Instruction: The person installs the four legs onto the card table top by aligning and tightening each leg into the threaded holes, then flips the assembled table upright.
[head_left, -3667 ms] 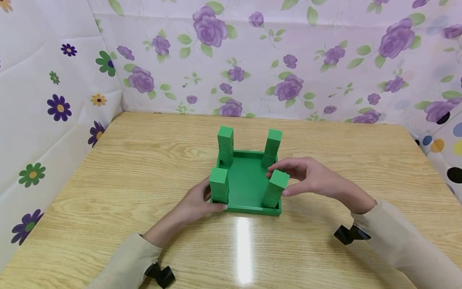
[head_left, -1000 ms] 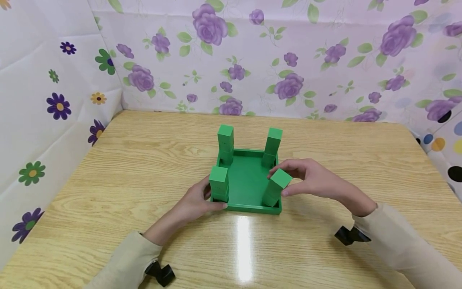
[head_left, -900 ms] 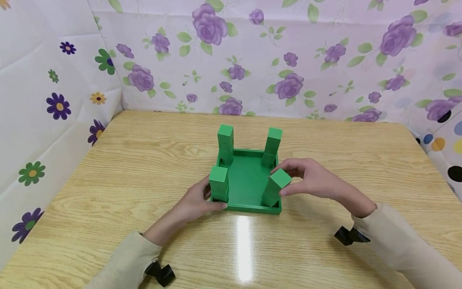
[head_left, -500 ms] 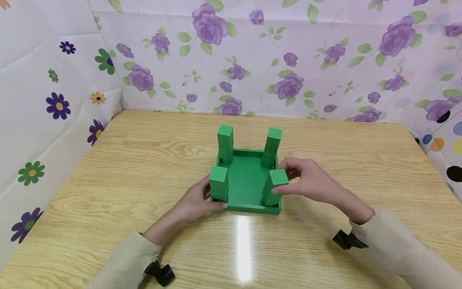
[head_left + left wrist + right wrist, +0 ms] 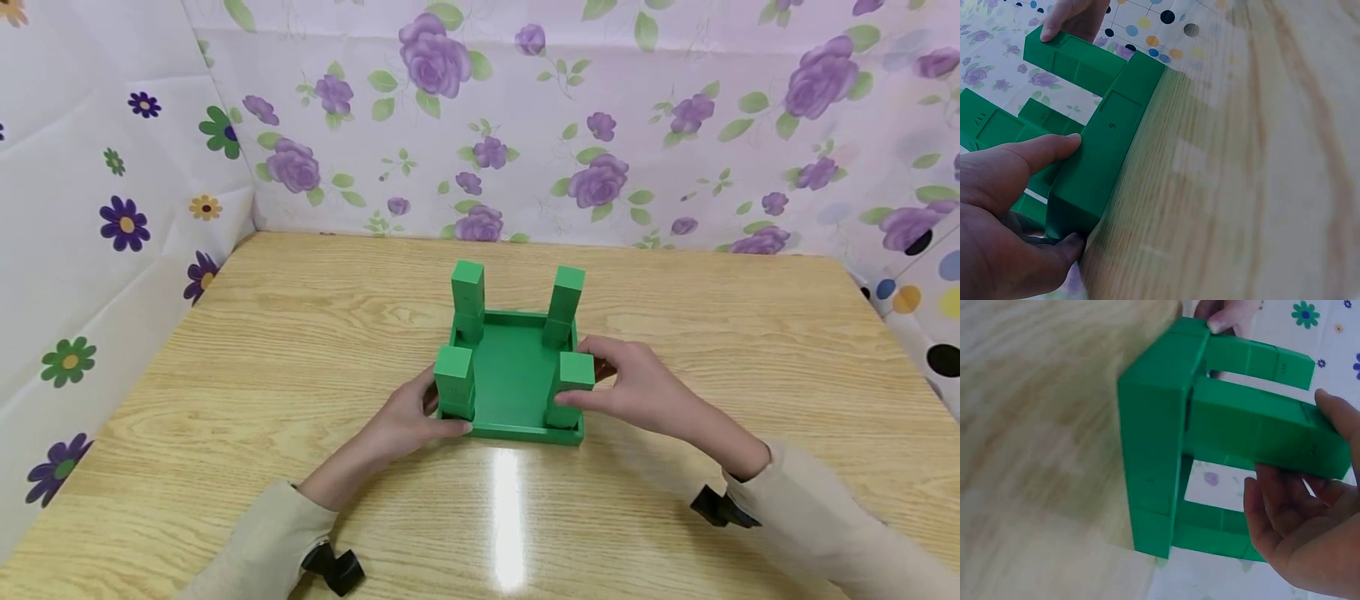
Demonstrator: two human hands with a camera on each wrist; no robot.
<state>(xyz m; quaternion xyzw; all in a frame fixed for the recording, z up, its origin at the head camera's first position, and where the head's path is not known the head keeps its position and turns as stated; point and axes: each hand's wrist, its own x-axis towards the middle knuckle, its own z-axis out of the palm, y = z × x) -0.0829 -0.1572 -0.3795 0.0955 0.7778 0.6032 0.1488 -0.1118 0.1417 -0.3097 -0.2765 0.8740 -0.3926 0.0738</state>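
A shallow green square tray lies on the table with a tall green block post standing at each corner. The left hand holds the tray's near left corner, thumb along the front rim and fingers at the left side, beside the near left post. At the near right corner, the right hand grips the near right post high up, its thumb across the front face. The right wrist view shows fingers on that post's other side. Both far posts, left and right, stand untouched.
The wooden table extends around the tray on all sides. Flower-printed sheets hang behind and to the left, with a dotted one at the right. Black camera mounts are strapped at both cuffs.
The near right post was twisted and leaning right; now it stands straighter and squared with the tray. The right hand's thumb has slid left across its front. The left hand has stayed put.
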